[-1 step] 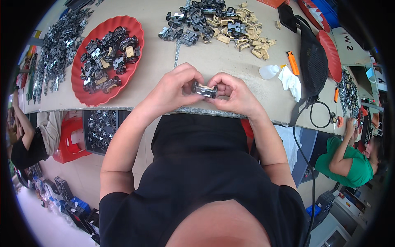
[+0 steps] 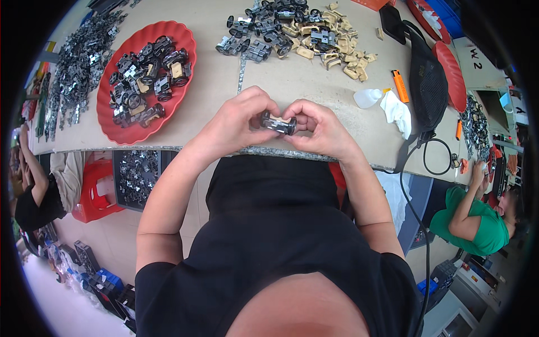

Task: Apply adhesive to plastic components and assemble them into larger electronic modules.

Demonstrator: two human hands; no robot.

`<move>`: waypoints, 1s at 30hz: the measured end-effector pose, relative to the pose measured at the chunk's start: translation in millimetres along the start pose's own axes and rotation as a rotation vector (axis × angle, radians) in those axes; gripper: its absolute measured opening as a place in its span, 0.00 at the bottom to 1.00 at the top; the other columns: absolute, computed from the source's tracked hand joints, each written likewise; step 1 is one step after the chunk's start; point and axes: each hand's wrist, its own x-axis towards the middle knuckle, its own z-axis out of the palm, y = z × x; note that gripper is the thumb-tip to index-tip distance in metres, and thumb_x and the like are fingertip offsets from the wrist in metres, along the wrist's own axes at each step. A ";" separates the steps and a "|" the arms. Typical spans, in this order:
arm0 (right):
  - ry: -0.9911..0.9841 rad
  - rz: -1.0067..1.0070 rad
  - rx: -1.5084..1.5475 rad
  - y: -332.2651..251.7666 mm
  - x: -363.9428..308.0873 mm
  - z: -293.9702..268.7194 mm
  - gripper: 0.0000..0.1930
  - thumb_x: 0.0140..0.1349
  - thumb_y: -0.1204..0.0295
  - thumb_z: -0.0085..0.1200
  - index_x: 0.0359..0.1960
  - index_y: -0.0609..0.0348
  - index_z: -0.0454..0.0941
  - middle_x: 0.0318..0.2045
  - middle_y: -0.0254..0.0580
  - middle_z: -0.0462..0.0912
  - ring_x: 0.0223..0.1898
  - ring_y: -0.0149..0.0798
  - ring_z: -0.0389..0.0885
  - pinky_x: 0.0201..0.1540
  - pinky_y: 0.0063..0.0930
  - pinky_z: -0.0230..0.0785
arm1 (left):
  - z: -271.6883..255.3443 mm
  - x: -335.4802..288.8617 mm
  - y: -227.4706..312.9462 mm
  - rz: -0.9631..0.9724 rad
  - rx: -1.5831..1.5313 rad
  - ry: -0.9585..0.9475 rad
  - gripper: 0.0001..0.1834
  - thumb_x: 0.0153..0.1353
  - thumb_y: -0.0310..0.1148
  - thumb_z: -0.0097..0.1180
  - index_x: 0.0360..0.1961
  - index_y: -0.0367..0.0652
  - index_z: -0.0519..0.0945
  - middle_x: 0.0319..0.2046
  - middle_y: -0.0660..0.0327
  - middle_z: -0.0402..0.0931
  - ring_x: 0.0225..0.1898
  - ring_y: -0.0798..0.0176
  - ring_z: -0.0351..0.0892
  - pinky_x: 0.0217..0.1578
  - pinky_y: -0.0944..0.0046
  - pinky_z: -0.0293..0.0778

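Both hands meet over the near edge of the table [image 2: 314,90] and pinch one small wheeled toy chassis [image 2: 278,123] between them. The chassis is dark grey with a tan piece on top and black wheels. Its long axis runs left to right, dipping slightly toward the right; which end is the front cannot be told. It sits just above the table's stone-coloured lip, straight in front of the person's chest.

The left hand [image 2: 238,119] is curled, fingers bent over the top and thumb underneath, clasping the left end at the wheel. The right hand [image 2: 314,126] mirrors it, fingers arched and closed on the right end. Neither hand is spread; both are clenched lightly around the part, fingertips almost touching each other above it.

Farther out to the left lies a red scalloped tray [image 2: 188,39] loaded with similar grey-and-tan wheeled chassis. At the far middle of the table is a loose heap of dark wheeled parts [image 2: 264,33], and just to its right a pile of tan plastic pieces [image 2: 342,56]. To the right of the hands lie a small white squeeze bottle [image 2: 368,98], a white cloth [image 2: 397,112] and an orange lighter [image 2: 400,86], with a black bag [image 2: 426,84] beyond them. At the far left is a spread of grey metal parts [image 2: 73,73]. Below the table, on the left, stands a red plastic stool [image 2: 92,191], and at the right a person in a green shirt [image 2: 477,224] works.
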 end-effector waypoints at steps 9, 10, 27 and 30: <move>0.030 -0.028 -0.078 -2.7 3.2 2.1 0.14 0.47 0.85 0.56 0.37 0.65 0.71 0.36 0.34 0.73 0.40 0.26 0.74 0.44 0.19 0.69 | 0.9 1.6 -1.6 -0.008 -0.017 -0.022 0.13 0.43 0.21 0.62 0.32 0.38 0.74 0.31 0.61 0.67 0.28 0.64 0.72 0.27 0.67 0.70; 0.030 -0.029 -0.075 -1.9 3.3 2.4 0.14 0.47 0.85 0.56 0.37 0.65 0.71 0.36 0.34 0.73 0.40 0.26 0.74 0.44 0.19 0.69 | 1.7 0.9 -2.2 -0.005 -0.024 -0.028 0.14 0.42 0.20 0.62 0.32 0.38 0.75 0.31 0.61 0.67 0.29 0.65 0.72 0.27 0.69 0.71; 0.288 -0.265 0.043 -2.7 -19.9 -2.8 0.22 0.51 0.83 0.55 0.49 0.67 0.67 0.39 0.42 0.74 0.32 0.24 0.75 0.36 0.16 0.68 | -100.7 -55.6 10.8 -0.158 1.009 0.758 0.22 0.43 0.26 0.66 0.41 0.36 0.74 0.39 0.54 0.73 0.41 0.55 0.72 0.45 0.59 0.67; 0.416 -0.367 -0.037 -2.9 -34.1 -6.1 0.19 0.52 0.83 0.55 0.47 0.67 0.68 0.34 0.39 0.75 0.31 0.23 0.73 0.35 0.15 0.66 | -86.3 -34.4 19.6 -0.063 0.966 0.715 0.19 0.43 0.26 0.65 0.39 0.39 0.76 0.38 0.56 0.74 0.43 0.54 0.71 0.45 0.58 0.65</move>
